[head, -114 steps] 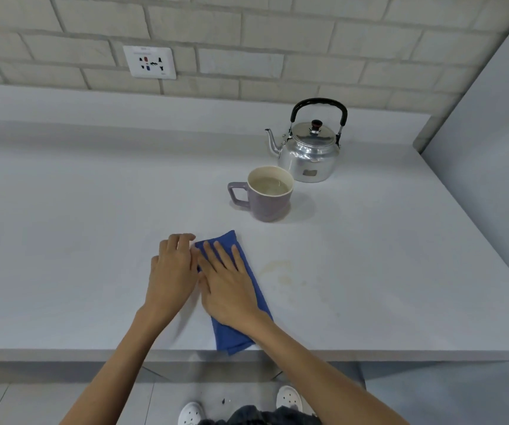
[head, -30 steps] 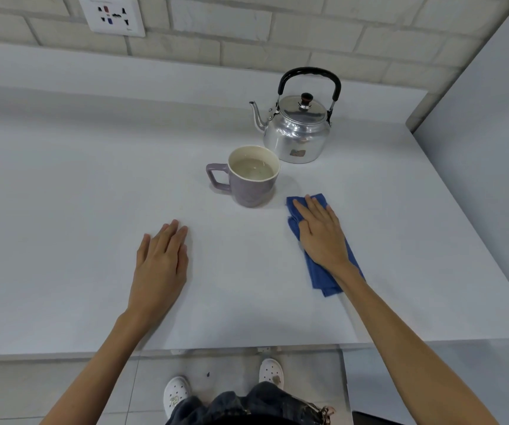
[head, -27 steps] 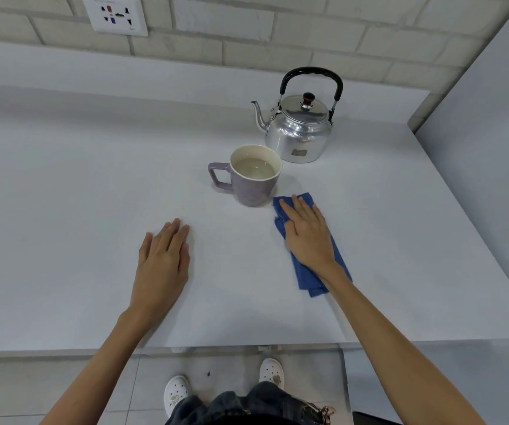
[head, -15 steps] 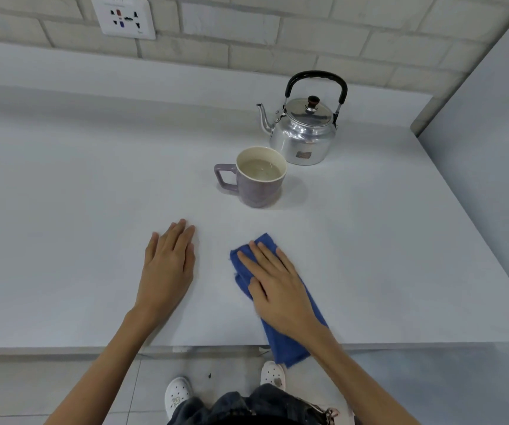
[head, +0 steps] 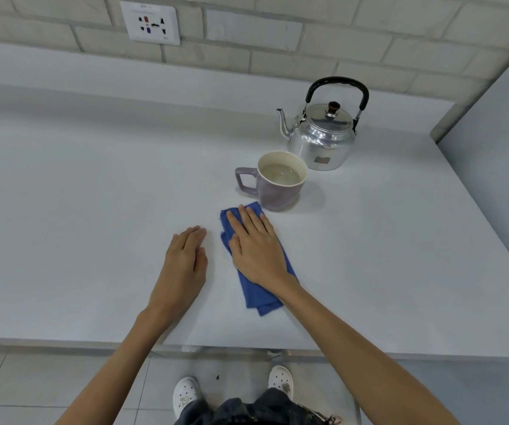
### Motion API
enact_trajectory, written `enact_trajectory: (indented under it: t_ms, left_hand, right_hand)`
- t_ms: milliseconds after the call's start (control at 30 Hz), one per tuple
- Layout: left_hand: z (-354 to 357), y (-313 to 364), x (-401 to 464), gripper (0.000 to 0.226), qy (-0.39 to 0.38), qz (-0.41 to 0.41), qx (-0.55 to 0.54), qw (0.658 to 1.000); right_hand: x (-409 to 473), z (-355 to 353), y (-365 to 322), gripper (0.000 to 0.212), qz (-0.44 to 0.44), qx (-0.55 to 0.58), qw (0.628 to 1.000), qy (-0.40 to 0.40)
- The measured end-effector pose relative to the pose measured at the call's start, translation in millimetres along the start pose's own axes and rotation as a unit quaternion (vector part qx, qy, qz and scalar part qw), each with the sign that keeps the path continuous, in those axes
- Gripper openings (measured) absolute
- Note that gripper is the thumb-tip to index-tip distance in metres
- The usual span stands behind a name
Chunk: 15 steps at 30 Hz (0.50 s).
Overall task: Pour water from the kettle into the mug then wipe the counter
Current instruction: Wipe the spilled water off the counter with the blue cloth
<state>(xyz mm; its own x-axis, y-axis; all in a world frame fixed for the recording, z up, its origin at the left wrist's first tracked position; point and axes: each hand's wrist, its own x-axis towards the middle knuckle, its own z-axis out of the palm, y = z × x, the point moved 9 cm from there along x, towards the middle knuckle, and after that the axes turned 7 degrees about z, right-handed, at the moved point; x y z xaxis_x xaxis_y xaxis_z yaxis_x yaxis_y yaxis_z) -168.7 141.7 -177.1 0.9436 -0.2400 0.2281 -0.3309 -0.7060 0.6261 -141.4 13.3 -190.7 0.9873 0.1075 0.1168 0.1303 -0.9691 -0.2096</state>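
Note:
A purple mug holding water stands on the white counter, its handle pointing left. Just behind it to the right is a shiny metal kettle with a black handle and its spout facing left. A folded blue cloth lies in front of the mug, its far corner almost touching the mug's base. My right hand presses flat on the cloth, fingers pointing toward the mug. My left hand rests flat on the bare counter just left of the cloth, holding nothing.
A grey panel walls off the counter's right side. The brick wall behind carries a socket plate. The counter's front edge runs near my forearms, with floor tiles and my white shoes below.
My right hand slid the cloth from beside the mug down to the front edge, then forward to just in front of the mug. My left hand stayed flat in place.

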Motion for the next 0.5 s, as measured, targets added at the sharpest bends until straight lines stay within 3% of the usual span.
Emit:
enact_trajectory:
  t_ms: [267,500]
  left_hand:
    - [-28,-15,-19,0.044,0.054,-0.034,-0.038,0.997]
    - [-50,-17,-36,0.044,0.094,-0.057,-0.039,0.993]
  right_hand:
    - [25,19,-70,0.052,0.001,0.019,1.000,-0.025]
    - [-30,22,-94,0.057,-0.063,0.049,0.996,-0.049]
